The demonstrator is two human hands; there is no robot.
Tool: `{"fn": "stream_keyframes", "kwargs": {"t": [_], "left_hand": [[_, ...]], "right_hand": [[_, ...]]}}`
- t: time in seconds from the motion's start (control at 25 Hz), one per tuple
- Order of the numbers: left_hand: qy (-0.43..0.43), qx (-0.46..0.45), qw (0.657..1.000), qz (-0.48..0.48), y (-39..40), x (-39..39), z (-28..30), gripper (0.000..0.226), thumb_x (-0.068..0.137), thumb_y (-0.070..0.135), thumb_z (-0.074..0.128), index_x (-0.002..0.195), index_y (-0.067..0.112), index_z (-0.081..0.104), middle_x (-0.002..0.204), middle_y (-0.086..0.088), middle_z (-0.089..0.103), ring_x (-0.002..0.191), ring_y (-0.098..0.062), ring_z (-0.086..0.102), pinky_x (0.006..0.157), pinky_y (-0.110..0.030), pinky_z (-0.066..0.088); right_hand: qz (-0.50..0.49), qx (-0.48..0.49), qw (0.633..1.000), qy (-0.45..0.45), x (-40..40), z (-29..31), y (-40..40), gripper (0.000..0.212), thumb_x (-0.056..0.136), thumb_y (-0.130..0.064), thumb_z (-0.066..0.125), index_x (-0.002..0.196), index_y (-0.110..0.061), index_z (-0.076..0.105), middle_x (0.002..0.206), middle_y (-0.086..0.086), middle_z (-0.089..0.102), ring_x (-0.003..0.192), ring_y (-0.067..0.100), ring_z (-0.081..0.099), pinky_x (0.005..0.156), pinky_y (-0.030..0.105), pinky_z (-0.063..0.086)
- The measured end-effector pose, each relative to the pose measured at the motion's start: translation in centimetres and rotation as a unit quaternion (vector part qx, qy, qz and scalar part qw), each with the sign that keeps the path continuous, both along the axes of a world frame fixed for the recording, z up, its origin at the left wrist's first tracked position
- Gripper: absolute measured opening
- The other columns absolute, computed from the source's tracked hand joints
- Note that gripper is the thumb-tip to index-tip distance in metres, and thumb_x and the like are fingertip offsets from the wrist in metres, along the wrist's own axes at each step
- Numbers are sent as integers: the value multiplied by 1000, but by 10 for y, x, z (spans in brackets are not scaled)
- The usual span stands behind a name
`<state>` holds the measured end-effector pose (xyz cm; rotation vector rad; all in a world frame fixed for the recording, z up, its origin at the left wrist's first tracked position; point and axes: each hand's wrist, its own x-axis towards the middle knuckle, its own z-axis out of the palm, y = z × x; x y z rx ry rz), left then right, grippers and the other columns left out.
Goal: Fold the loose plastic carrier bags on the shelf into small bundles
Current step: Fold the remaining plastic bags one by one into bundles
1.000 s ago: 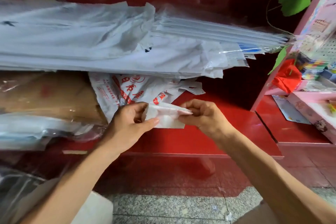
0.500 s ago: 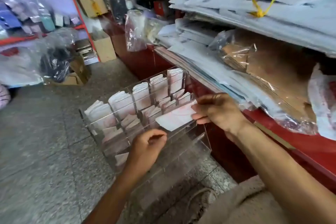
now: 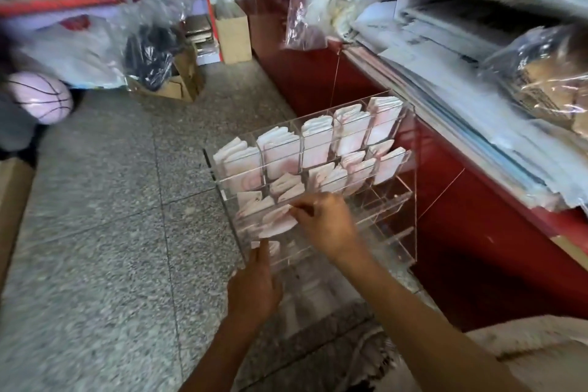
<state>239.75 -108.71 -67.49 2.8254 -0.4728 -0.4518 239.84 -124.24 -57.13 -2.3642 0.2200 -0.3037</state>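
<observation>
While the right hand [image 3: 324, 223] pinched the folded bag [image 3: 276, 223] at the rack's [image 3: 410, 188] left corner, the left hand [image 3: 254, 289], one finger extended, should steady that slot.

A clear acrylic rack [image 3: 410, 169] stands on the speckled stone floor [image 3: 111, 232] against the red shelf [image 3: 477, 200], which carries stacked white plastic bags [image 3: 445, 73].

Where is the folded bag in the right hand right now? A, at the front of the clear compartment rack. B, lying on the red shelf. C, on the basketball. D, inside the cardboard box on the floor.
A: the right hand pinches the folded bag at a lower slot of the clear acrylic rack, among other folded bundles.
</observation>
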Motion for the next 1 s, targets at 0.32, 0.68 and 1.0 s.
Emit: {"fn": "stream_keyframes", "kwargs": {"t": [0.32, 0.68, 1.0], "left_hand": [[-29, -3, 999, 30, -4, -8, -9, 53, 97, 45, 41, 145, 29, 28, 141, -7, 32, 102, -28, 61, 78, -38, 49], [-141, -20, 987, -72, -3, -12, 2, 60, 68, 29, 78, 124, 15, 62, 124, -13, 56, 97, -34, 58, 60, -42, 55], [-176, -270, 884, -338, -174, -50, 97, 58, 84, 35, 50, 140, 21, 49, 139, -5, 51, 121, -26, 52, 100, -46, 48]], "right_hand": [[0, -42, 999, 29, 6, -45, 26, 14, 88, -28, 64, 96, -24, 75, 87, 1, 74, 78, 22, 66, 66, 28, 50], [112, -165, 954, 222, -12, -5, -5, 45, 92, -16, 59, 136, -18, 50, 132, 11, 58, 121, 31, 56, 98, 44, 49], [-215, -89, 972, 5, -215, 138, -193, 29, 92, -45, 61, 114, -28, 63, 102, -11, 69, 87, 8, 67, 76, 27, 53]]}}
